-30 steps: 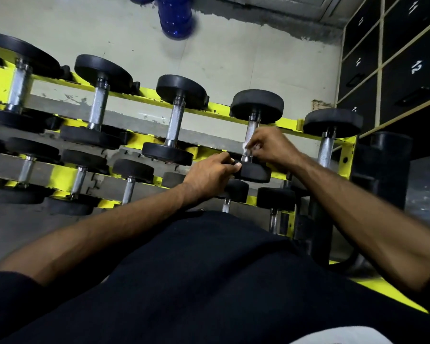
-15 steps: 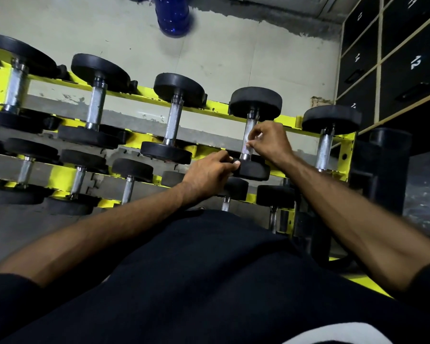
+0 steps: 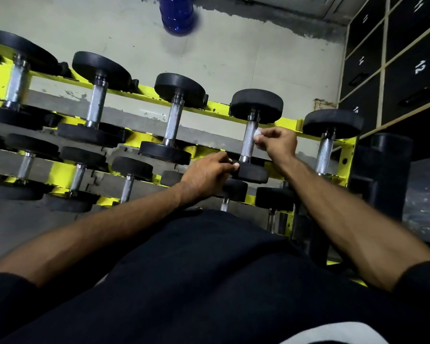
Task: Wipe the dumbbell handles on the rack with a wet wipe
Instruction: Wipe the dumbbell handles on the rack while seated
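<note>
The right hand (image 3: pixel 277 142) pinches a white wet wipe (image 3: pixel 258 132) against the right side of a dumbbell handle (image 3: pixel 248 145) on the upper row of the yellow rack (image 3: pixel 216 106). The left hand (image 3: pixel 206 176) curls round that dumbbell's near head (image 3: pixel 253 173).

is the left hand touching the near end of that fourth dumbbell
Touching. Head view: left hand curls its fingers onto the dumbbell's near black end, no gap visible.

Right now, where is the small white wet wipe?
The white wet wipe is right of centre in the head view, pinched by the right hand against the knurled steel handle of the fourth top-row dumbbell from the left.
</note>
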`<state>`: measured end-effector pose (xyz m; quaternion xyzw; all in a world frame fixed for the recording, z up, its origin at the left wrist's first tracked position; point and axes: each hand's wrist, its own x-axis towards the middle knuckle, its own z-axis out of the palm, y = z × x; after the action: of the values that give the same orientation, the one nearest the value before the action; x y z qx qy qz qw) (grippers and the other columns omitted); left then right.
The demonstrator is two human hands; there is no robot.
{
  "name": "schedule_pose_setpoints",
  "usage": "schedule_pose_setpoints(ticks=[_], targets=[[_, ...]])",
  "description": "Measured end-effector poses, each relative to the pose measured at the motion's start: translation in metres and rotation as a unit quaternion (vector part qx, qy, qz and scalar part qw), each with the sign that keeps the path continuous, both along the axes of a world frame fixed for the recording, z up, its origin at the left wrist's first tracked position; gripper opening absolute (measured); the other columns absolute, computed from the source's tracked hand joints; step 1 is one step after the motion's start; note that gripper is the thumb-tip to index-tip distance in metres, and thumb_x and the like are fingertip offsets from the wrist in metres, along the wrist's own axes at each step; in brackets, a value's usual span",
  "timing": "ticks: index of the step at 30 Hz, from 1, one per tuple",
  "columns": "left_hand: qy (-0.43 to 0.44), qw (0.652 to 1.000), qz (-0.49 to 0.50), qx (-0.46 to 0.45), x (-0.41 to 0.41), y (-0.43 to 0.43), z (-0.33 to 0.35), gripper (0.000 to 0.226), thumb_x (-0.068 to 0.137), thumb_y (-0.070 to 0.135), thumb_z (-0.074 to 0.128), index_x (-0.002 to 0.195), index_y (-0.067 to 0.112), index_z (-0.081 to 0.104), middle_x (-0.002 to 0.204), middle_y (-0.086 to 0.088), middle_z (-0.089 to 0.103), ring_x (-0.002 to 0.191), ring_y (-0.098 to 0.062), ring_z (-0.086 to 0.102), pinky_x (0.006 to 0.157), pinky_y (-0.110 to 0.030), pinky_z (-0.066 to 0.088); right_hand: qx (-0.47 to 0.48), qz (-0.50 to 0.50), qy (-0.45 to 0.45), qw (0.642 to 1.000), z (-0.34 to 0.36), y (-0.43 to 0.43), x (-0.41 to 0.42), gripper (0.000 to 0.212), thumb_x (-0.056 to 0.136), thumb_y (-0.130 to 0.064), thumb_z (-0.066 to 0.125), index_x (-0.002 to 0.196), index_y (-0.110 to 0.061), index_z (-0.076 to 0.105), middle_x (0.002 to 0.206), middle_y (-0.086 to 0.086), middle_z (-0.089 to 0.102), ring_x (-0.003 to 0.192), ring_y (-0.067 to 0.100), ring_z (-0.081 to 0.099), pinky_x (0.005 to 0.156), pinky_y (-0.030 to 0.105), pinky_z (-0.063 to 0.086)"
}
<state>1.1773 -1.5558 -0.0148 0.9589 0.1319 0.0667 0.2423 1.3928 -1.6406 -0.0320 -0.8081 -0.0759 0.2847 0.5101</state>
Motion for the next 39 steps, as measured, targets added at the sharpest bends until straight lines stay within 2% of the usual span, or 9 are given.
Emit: schedule_pose_setpoints(ticks=[6, 11, 14, 18, 23, 25, 29, 34, 39], targets=[[-0.007, 1.0, -0.012, 0.013, 0.006, 0.005, 0.004, 0.026, 0.077, 0.014, 0.084, 0.103, 0.016, 0.077, 0.089, -0.003, 0.063, 0.073, -0.02, 0.061, 0.057, -0.022, 0.035, -0.096, 0.145, 0.132, 0.976, 0.011, -0.019, -0.001, 0.017, 0.071, 0.015, 0.077, 0.084, 0.007, 0.071, 0.081, 0.016, 0.072, 0.07, 0.02, 0.07, 0.058, 0.022, 0.056], [-0.011, 1.0, -0.009, 0.011, 0.008, 0.004, 0.005, 0.028, 0.071, 0.01, 0.087, 0.097, 0.015, 0.077, 0.086, -0.003, 0.063, 0.071, -0.022, 0.062, 0.056, -0.022, 0.04, -0.009, -0.035, 0.089, 0.995, -0.001, 0.003, 0.001, 0.024, 0.07, 0.012, 0.08, 0.071, -0.008, 0.067, 0.081, 0.011, 0.072, 0.078, 0.026, 0.072, 0.069, 0.034, 0.061], [-0.013, 1.0, -0.013, 0.016, 0.008, 0.005, 0.005, 0.026, 0.071, 0.01, 0.087, 0.095, 0.017, 0.077, 0.084, -0.002, 0.062, 0.069, -0.02, 0.062, 0.057, -0.021, 0.035, -0.03, 0.085, 0.032, 0.995, -0.002, -0.009, -0.002, 0.018, 0.068, 0.001, 0.086, 0.072, -0.009, 0.072, 0.079, 0.01, 0.074, 0.074, 0.022, 0.072, 0.07, 0.034, 0.061], [-0.013, 1.0, -0.013, 0.014, 0.01, 0.006, 0.004, 0.025, 0.07, 0.01, 0.086, 0.092, 0.018, 0.077, 0.084, -0.003, 0.062, 0.069, -0.022, 0.061, 0.056, -0.021, 0.033, -0.063, 0.314, -0.155, 0.934, 0.008, -0.012, -0.004, 0.015, 0.07, -0.014, 0.089, 0.082, -0.011, 0.08, 0.077, 0.001, 0.075, 0.066, 0.004, 0.068, 0.065, 0.015, 0.053], [-0.003, 1.0, 0.006, 0.013, 0.011, 0.005, 0.002, 0.024, 0.073, 0.013, 0.085, 0.096, 0.016, 0.078, 0.087, -0.005, 0.063, 0.074, -0.027, 0.063, 0.057, -0.024, 0.04, -0.088, 0.299, -0.307, 0.899, 0.01, 0.024, -0.005, 0.02, 0.08, -0.007, 0.079, 0.1, -0.003, 0.077, 0.089, 0.001, 0.06, 0.07, 0.004, 0.056, 0.065, 0.01, 0.049], [-0.001, 1.0, 0.004, 0.017, 0.012, 0.006, 0.001, 0.024, 0.075, 0.014, 0.083, 0.098, 0.018, 0.079, 0.087, -0.005, 0.064, 0.074, -0.027, 0.064, 0.056, -0.025, 0.04, -0.152, 0.402, -0.342, 0.835, 0.014, 0.028, -0.004, 0.018, 0.085, -0.008, 0.074, 0.103, -0.005, 0.076, 0.093, 0.004, 0.061, 0.079, 0.016, 0.062, 0.07, 0.028, 0.054], [-0.003, 1.0, -0.007, 0.029, 0.013, 0.009, 0.0, 0.023, 0.077, 0.015, 0.081, 0.099, 0.02, 0.078, 0.089, -0.004, 0.064, 0.075, -0.026, 0.063, 0.056, -0.024, 0.038, -0.223, 0.602, -0.364, 0.675, 0.028, 0.032, -0.004, 0.017, 0.084, -0.013, 0.074, 0.1, -0.015, 0.077, 0.09, 0.002, 0.061, 0.09, 0.024, 0.063, 0.066, 0.027, 0.041], [-0.013, 1.0, -0.01, 0.022, 0.012, 0.008, -0.001, 0.018, 0.08, 0.013, 0.078, 0.097, 0.017, 0.077, 0.088, -0.005, 0.063, 0.074, -0.025, 0.062, 0.052, -0.027, 0.044, -0.329, 0.497, -0.45, 0.666, 0.041, 0.051, -0.012, 0.021, 0.09, -0.018, 0.068, 0.107, -0.006, 0.07, 0.109, 0.013, 0.062, 0.104, 0.035, 0.058, 0.074, 0.037, 0.047], [-0.01, 0.999, -0.02, 0.029, 0.013, 0.01, -0.001, 0.021, 0.076, 0.013, 0.082, 0.096, 0.019, 0.078, 0.09, -0.003, 0.067, 0.075, -0.025, 0.065, 0.056, -0.025, 0.039, -0.366, 0.648, -0.396, 0.538, 0.04, 0.06, -0.037, 0.015, 0.091, -0.019, 0.064, 0.102, -0.01, 0.069, 0.103, 0.01, 0.065, 0.097, 0.031, 0.063, 0.069, 0.035, 0.05]])
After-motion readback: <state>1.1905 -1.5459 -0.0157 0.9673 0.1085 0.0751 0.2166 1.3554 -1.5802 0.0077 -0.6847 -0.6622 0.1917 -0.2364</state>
